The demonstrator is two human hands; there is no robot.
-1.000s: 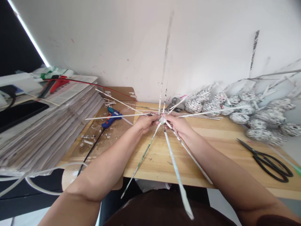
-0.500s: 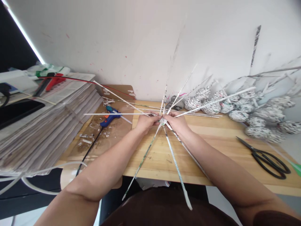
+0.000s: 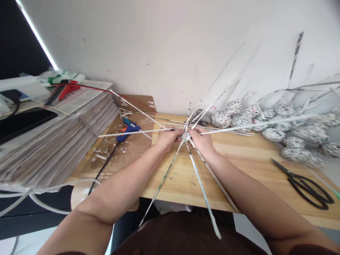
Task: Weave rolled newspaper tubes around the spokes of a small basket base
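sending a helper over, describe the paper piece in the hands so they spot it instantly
Start at the wooden table: above its middle, the left hand and right hand hold a small paper hub between them. Long paper sticks fan out from it like spokes; unlike the bulbous woven paper forms at right, it has no swollen body.

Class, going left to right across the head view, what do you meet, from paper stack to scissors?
Paper stack, blue glue gun, left hand, woven paper centre, right hand, black scissors.
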